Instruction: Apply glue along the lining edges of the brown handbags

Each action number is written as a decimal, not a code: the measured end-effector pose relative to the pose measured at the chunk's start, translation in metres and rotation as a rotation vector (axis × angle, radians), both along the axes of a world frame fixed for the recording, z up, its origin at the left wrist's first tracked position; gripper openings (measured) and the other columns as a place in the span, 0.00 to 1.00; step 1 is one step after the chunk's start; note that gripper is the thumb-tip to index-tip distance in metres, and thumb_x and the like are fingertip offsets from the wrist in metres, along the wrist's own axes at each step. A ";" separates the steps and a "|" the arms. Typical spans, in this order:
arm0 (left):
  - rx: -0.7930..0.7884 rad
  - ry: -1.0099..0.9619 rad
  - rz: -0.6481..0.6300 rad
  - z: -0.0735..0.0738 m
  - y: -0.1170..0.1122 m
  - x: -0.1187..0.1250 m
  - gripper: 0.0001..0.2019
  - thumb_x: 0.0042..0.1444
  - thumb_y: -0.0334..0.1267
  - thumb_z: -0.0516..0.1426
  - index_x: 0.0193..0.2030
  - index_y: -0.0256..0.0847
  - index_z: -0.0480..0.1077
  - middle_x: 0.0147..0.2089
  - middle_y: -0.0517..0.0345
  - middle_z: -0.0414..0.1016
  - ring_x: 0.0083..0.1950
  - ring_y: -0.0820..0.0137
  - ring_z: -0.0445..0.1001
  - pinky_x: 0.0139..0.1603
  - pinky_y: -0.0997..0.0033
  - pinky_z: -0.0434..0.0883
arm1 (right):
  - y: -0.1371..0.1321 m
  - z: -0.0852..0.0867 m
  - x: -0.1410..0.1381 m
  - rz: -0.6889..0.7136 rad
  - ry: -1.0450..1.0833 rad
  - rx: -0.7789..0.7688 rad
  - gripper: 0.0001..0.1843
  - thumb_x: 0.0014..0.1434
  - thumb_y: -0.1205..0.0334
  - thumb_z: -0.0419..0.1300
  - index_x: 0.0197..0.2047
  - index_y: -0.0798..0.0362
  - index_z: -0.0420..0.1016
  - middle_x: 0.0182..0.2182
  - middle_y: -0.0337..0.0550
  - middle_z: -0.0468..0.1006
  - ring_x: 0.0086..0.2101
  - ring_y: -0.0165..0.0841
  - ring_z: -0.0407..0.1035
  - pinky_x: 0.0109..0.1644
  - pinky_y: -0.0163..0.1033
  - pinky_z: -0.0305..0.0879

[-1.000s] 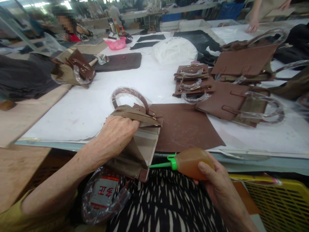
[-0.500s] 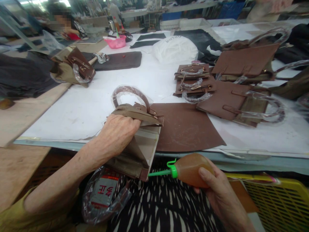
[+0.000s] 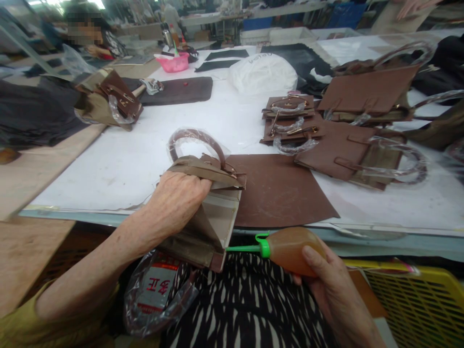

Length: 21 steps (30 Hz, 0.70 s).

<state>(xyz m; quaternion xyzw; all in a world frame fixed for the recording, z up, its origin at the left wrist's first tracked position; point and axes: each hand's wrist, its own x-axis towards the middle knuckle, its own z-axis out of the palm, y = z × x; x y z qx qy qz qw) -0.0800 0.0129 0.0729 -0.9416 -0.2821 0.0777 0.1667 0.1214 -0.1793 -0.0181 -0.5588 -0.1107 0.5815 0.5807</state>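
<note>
My left hand (image 3: 183,195) is closed on the upper edge of a brown handbag (image 3: 199,224), its fingertips hidden behind the olive lining. The bag is tilted over the table's near edge and my lap, with one plastic-wrapped handle up and another hanging down. In my right hand (image 3: 328,273) lies a squeeze bottle (image 3: 295,249) of amber liquid, the fingers wrapped round its body. Its thin green nozzle (image 3: 242,249) points left, with the tip at the pale edge of the bag's side. I cannot tell whether it touches.
A flat brown leather sheet (image 3: 282,193) lies under the bag's right side. Several finished-looking handbags (image 3: 340,145) are piled at the right, and one bag (image 3: 110,99) stands at the left. Farther back are a pink basket (image 3: 176,62) and a white bundle (image 3: 264,75). A yellow crate (image 3: 416,290) is at lower right.
My right hand has moved the bottle slightly up and right, so the nozzle tip is higher along the bag's edge. The left hand and the bag look still.
</note>
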 end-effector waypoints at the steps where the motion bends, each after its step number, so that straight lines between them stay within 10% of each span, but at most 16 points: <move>1: 0.004 -0.001 -0.001 0.000 0.000 0.000 0.07 0.51 0.28 0.50 0.26 0.40 0.65 0.20 0.54 0.71 0.23 0.62 0.71 0.21 0.67 0.55 | -0.001 0.000 0.000 0.002 0.002 -0.002 0.18 0.51 0.54 0.64 0.45 0.52 0.71 0.30 0.42 0.72 0.25 0.31 0.60 0.20 0.32 0.59; 13: 0.039 -0.004 -0.016 0.000 0.003 0.000 0.06 0.51 0.28 0.50 0.27 0.38 0.66 0.21 0.54 0.71 0.23 0.63 0.71 0.22 0.67 0.57 | -0.017 0.011 -0.007 0.041 -0.152 -0.061 0.27 0.48 0.51 0.64 0.50 0.52 0.67 0.31 0.45 0.74 0.25 0.37 0.67 0.20 0.33 0.62; 21: -0.005 0.034 -0.009 0.008 0.011 0.007 0.04 0.49 0.27 0.52 0.28 0.39 0.65 0.23 0.54 0.72 0.26 0.58 0.73 0.22 0.66 0.59 | -0.011 0.026 -0.012 0.005 -0.532 -0.122 0.26 0.46 0.51 0.63 0.48 0.46 0.64 0.35 0.37 0.76 0.35 0.38 0.71 0.38 0.34 0.68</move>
